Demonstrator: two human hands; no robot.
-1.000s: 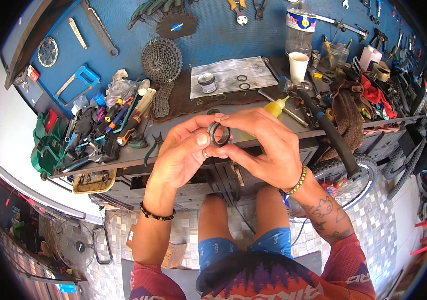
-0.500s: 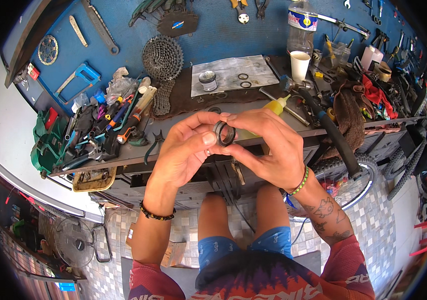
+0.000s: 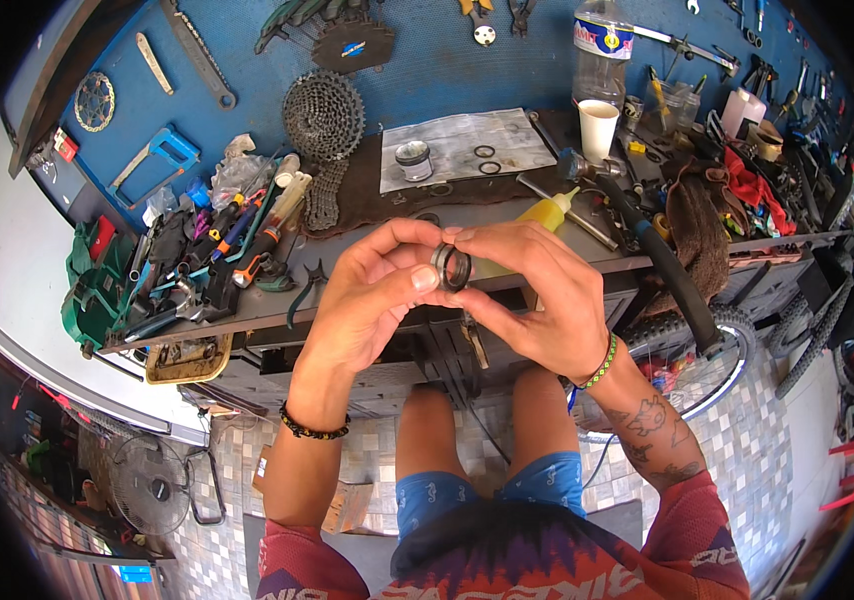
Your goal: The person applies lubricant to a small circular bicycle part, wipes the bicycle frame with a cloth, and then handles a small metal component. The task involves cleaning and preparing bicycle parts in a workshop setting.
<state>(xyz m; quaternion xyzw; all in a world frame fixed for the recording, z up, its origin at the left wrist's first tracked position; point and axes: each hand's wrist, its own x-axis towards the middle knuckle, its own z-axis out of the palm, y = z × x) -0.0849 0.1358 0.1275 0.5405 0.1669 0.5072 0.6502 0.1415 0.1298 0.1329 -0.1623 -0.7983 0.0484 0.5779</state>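
Observation:
My left hand (image 3: 377, 300) and my right hand (image 3: 537, 295) meet in front of my body, above the workbench edge, both closed on a small metal ring (image 3: 458, 266) with a black band. My left thumb presses the ring's near left side; my right index finger and thumb grip it at top and bottom. Just beyond my right hand lies a squeeze bottle of yellow liquid (image 3: 552, 212). Further back, a sheet of stained paper (image 3: 467, 125) holds a small jar (image 3: 414, 161) and thin black rings (image 3: 489, 167).
Hand tools (image 3: 217, 240) crowd the bench's left side, with pliers (image 3: 307, 285) near its edge. At the right are a paper cup (image 3: 598, 130), a black tube (image 3: 675, 285) and brown cloth (image 3: 697, 240). A bicycle wheel (image 3: 742, 370) stands below. A pegboard (image 3: 227, 120) carries more tools.
The ring has moved slightly to the right and turned between my fingers, showing more of its side. My hands have shifted slightly right with it.

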